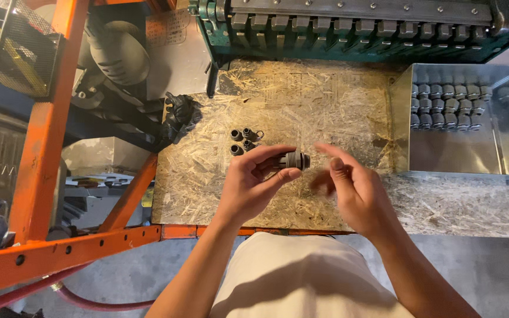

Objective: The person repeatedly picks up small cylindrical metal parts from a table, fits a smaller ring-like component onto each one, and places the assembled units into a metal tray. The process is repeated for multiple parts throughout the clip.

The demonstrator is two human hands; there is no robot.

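At the far left of the frame an orange steel frame (48,135) slants down beside a chipboard table (325,100). Left of centre, four small dark fittings (243,141) lie loose on the table. Just below them, the left hand (254,179) pinches a grey threaded cable gland (294,159) between thumb and fingers, held above the table. To its right, the right hand (354,188) hovers close, blurred, fingers loose and holding nothing. At the upper right, a shiny metal tray (455,159) holds rows of similar grey glands (449,106), and a green machine (360,35) spans the top edge. The pinch looks light; a knock from the moving right hand could probably drop the gland, which might roll off the table's near edge.
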